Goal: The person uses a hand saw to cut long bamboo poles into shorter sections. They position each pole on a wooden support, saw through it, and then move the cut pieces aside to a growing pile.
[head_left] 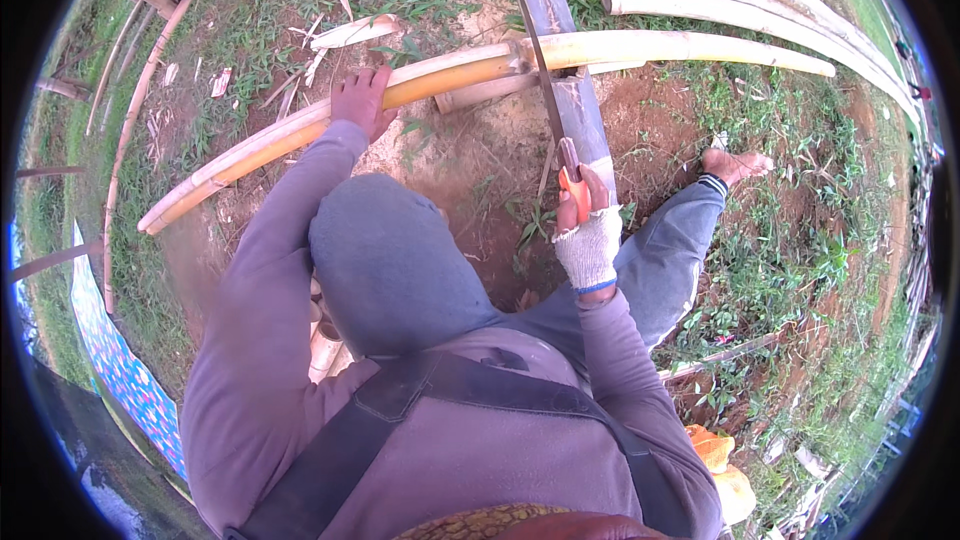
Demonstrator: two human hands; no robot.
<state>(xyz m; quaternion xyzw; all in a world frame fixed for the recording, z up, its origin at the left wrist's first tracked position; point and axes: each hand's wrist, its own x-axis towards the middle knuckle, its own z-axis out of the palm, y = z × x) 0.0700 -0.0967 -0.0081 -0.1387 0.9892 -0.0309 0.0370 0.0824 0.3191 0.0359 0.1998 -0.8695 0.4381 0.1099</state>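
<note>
The bare left hand (pixel 362 100), I see, lies over a long, curved yellow bamboo pole (pixel 440 78), which crosses a grey bamboo length (pixel 582 110); the right hand (pixel 590 230) (in a white knit glove (pixel 588 256)) grips an orange-handled saw (pixel 547 85) set across that pole.

Grass (pixel 825 255), soil (pixel 650 118) and bamboo poles (pixel 740 12) show an outdoor workyard (pixel 475 155).
</note>
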